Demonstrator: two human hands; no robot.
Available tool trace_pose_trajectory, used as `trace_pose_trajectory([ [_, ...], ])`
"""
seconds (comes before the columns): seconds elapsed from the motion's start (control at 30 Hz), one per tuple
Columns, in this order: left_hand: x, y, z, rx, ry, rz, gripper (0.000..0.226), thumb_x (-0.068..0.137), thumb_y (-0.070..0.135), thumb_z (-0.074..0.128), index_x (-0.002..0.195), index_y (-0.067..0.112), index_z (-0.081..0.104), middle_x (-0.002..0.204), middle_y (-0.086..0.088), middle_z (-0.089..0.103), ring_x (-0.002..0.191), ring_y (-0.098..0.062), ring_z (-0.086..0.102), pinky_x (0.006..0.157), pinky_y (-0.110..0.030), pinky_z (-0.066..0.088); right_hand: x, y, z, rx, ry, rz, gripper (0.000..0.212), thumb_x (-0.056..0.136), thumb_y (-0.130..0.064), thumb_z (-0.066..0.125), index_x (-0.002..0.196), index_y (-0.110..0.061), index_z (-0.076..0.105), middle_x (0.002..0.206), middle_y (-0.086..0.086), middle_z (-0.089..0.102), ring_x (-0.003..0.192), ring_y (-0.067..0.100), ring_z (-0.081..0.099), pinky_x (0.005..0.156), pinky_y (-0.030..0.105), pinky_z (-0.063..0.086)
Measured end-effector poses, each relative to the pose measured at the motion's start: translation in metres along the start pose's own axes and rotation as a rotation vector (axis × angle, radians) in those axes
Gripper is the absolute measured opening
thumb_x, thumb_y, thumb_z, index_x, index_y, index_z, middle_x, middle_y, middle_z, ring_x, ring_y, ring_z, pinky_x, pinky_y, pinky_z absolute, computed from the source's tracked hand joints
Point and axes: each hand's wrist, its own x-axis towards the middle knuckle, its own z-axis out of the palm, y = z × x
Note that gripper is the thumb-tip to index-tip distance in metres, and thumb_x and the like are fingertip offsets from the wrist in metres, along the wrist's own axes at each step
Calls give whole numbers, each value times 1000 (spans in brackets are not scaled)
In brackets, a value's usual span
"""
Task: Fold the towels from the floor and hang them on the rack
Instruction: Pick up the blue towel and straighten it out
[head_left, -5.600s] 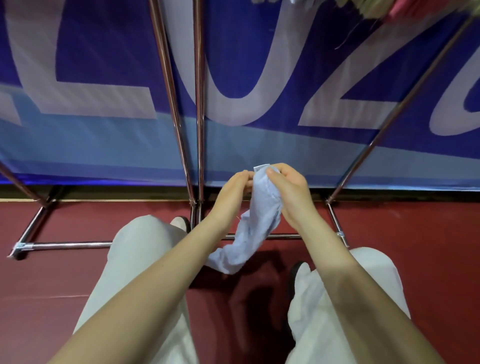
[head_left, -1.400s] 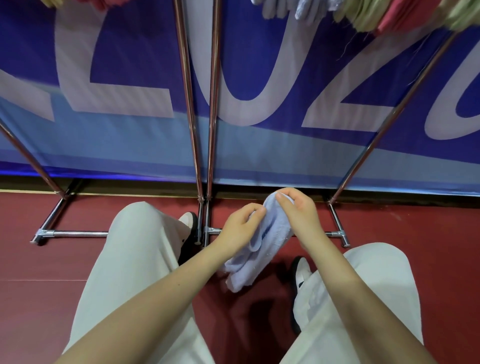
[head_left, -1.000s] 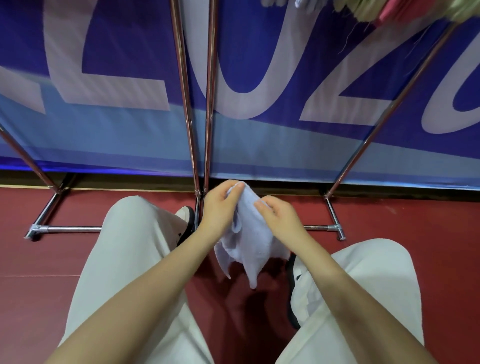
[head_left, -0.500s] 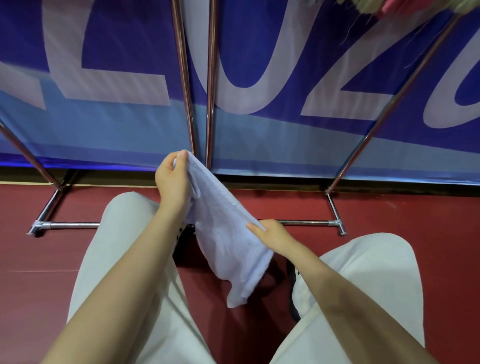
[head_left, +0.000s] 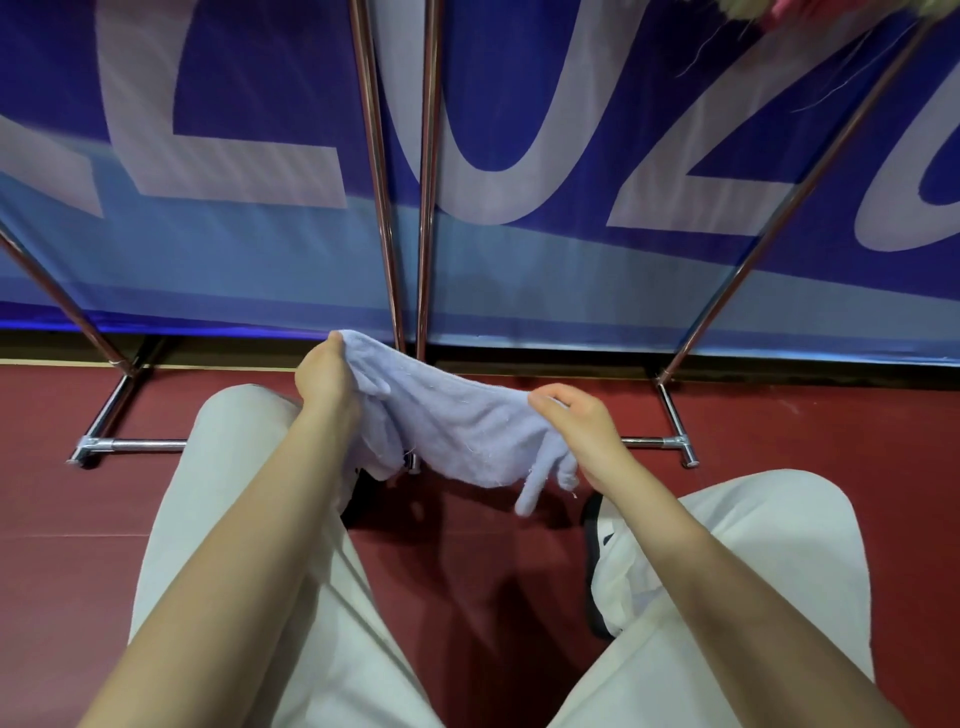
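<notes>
Above the red floor (head_left: 779, 499), before the rack (head_left: 423, 208): 1 lilac towel (head_left: 457, 431), slack between 2 hands. Left hand (head_left: 324, 376) grips a raised corner; right hand (head_left: 582, 426) apparently pinches the opposite edge. Risk: dangling corners skew the fold; a loose pinch drops it.

Even, bright indoor light throws soft shadows on the floor (head_left: 467, 597); wide-angle bending and slight blur mark the edges.
</notes>
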Motion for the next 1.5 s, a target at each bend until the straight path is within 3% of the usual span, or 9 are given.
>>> trace_pose_trajectory([
  [0.1, -6, -8, 9, 166, -127, 43, 27, 99, 27, 50, 115, 9, 62, 98, -4, 59, 83, -18, 56, 62, -22, 44, -3, -11, -5, 40, 35, -19, 21, 91, -22, 59, 73, -29, 67, 64, -14, 61, 53, -3, 54, 48, 9, 40],
  [0.23, -25, -28, 23, 515, -269, 228, 23, 94, 20, 51, 74, 18, 62, 66, 3, 57, 64, -10, 52, 54, -14, 41, -5, -21, -3, 91, 54, -60, 22, 92, -18, 57, 73, -24, 65, 71, -13, 63, 72, 1, 57, 72, 19, 46],
  [0.47, -61, -54, 51, 419, -497, 318, 28, 95, 14, 49, 81, 24, 72, 76, 10, 73, 84, -2, 68, 86, -21, 50, 1, -34, 10, 130, -7, -77, 18, 94, -14, 54, 80, -17, 66, 79, -5, 65, 79, 6, 59, 79, 23, 47],
  [0.7, -85, -58, 63, 389, -617, 249, 43, 102, 32, 41, 60, 23, 38, 53, 14, 39, 55, -5, 37, 59, -21, 35, 11, -37, 11, 179, 56, -38, 14, 95, -13, 54, 86, -13, 65, 82, -2, 64, 78, 8, 58, 73, 17, 47],
  [0.87, -89, -55, 65, 351, -734, 364, 34, 99, 27, 52, 69, 11, 51, 63, 6, 47, 62, -7, 43, 60, -17, 38, 17, -34, -4, 202, 160, 1, 10, 94, -14, 56, 88, -10, 64, 83, 1, 62, 80, 9, 56, 75, 18, 45],
  [1.0, -80, -51, 67, 296, -620, 411, 21, 96, 20, 57, 80, 8, 64, 78, 5, 63, 74, -3, 56, 71, -14, 46, 17, -29, -13, 101, 140, -55, 8, 89, -14, 63, 86, -8, 67, 75, -5, 64, 68, 0, 57, 65, 11, 45],
  [1.2, -67, -38, 65, 277, -445, 447, 26, 95, 21, 57, 69, 19, 60, 70, 8, 58, 62, 5, 50, 64, -12, 41, 11, -4, -6, -285, -111, -159, 27, 92, -16, 60, 67, -17, 51, 61, -9, 41, 54, 0, 36, 53, 17, 30],
  [1.4, -43, -19, 52, 40, -234, -1, 15, 92, 31, 61, 88, 18, 68, 90, 0, 69, 86, -14, 63, 79, -28, 50, 11, 28, -7, -403, -169, -35, 38, 96, -19, 52, 62, -15, 37, 64, -5, 33, 59, 9, 28, 53, 23, 24],
  [1.5, -33, -17, 42, -68, -194, -185, 23, 91, 31, 65, 100, 10, 67, 94, -7, 70, 81, -20, 65, 72, -31, 51, 9, 31, -12, -347, -137, 18, 33, 96, -20, 52, 67, -13, 38, 65, -2, 31, 60, 11, 28, 52, 23, 24],
])
